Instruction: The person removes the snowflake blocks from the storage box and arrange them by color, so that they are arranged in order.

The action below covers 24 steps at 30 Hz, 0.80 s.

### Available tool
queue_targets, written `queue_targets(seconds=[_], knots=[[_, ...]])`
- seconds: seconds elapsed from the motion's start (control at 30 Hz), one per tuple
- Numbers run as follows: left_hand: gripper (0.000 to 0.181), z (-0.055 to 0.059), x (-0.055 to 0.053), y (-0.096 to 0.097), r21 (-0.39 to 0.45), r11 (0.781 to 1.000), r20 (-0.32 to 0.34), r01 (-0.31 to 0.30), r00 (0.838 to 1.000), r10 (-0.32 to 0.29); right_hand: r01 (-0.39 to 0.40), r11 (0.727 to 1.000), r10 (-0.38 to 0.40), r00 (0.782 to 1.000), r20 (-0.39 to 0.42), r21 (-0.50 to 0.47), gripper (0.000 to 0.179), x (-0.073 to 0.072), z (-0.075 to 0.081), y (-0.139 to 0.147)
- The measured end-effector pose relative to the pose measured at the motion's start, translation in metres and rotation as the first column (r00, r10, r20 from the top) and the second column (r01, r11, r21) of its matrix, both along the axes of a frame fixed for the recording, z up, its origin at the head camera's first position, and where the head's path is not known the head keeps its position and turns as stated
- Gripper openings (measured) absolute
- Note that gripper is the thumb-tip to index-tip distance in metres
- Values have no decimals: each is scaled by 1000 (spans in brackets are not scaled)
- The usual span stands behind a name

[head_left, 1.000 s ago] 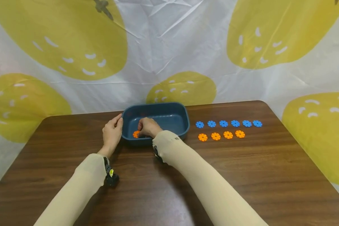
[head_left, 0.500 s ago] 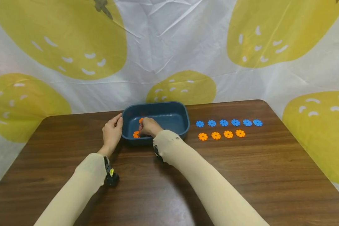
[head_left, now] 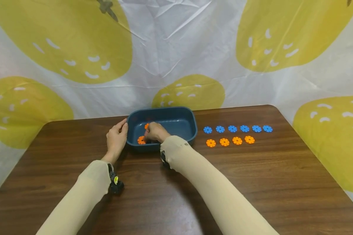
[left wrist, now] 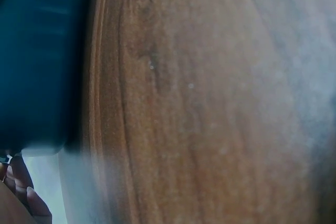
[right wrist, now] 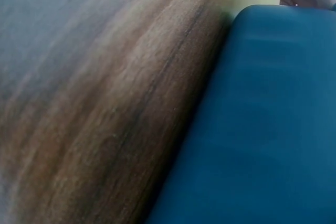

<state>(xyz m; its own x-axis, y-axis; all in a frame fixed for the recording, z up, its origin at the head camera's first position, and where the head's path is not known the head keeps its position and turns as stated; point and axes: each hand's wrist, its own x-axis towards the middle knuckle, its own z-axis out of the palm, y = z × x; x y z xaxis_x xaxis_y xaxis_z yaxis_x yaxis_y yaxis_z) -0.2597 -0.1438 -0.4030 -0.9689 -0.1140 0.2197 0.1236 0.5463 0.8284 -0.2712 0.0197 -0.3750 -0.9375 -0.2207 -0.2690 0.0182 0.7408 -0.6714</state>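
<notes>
A dark blue plastic basin (head_left: 180, 129) stands near the table's back edge. Inside it, one orange toothed snowflake disc (head_left: 141, 140) lies at the front left, and part of another orange disc (head_left: 147, 126) shows past the knuckles of my right hand (head_left: 156, 132). That hand reaches over the front rim with bent fingers, its fingertips right beside the front disc. I cannot tell whether they pinch it. My left hand (head_left: 116, 137) rests against the basin's left outer wall, fingers along the side. Both wrist views mostly show the basin's outside (right wrist: 252, 119) and wood.
Right of the basin, a row of several blue discs (head_left: 232, 129) lies on the wooden table (head_left: 153, 189). In front of it runs a shorter row of several orange discs (head_left: 224, 142). A white cloth (head_left: 179, 42) with yellow fruit prints hangs behind the table.
A second orange disc has come into sight beyond the right hand's knuckles, hidden one second ago. The right hand has shifted very slightly. The left hand, basin and disc rows stay put.
</notes>
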Motion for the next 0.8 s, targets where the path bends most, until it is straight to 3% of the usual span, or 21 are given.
queue_targets(seconds=[0.3,0.53,0.8], knots=[[41,1,1,1,-16,1000,8,11,1000,-11,-10,995,8,1000,-25,-98,15,1,3,6],[40,2,3,2,-21,1000,-8,4,1000,-5,33,986,-47,996,-80,-165,15,4,8,11],[40,2,3,1,-13,1000,-4,1,1000,-1,49,968,-72,994,-86,-244,13,10,20,21]])
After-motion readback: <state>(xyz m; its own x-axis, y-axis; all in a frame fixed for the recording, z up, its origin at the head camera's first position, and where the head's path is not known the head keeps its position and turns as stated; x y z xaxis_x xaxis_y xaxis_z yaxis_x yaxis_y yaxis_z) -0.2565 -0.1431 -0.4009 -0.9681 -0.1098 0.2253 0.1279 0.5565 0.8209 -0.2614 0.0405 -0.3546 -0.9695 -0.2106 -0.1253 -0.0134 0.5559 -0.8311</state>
